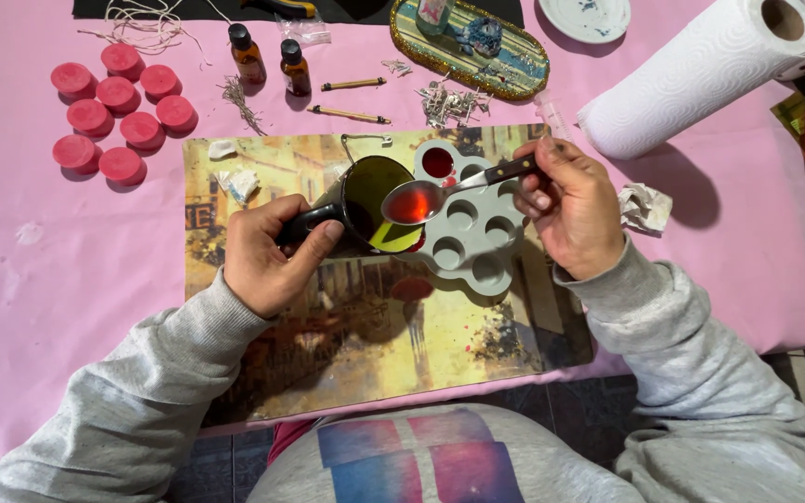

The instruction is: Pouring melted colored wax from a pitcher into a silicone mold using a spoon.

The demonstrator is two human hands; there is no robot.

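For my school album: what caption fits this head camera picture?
Left hand tilts a dark pot while right hand holds a spoon of red liquid beside a grey mould.

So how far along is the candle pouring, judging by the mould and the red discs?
Done: eight red discs lie at the table's left, and one mould cavity holds red liquid. In hand: the left hand tilts a dark pot while the right hand holds a spoon of red liquid. Left: the other visible cavities look empty.

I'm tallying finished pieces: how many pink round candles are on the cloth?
8 pink candles, clustered at the far left of the pink cloth, left of the two brown bottles. None seems hidden.
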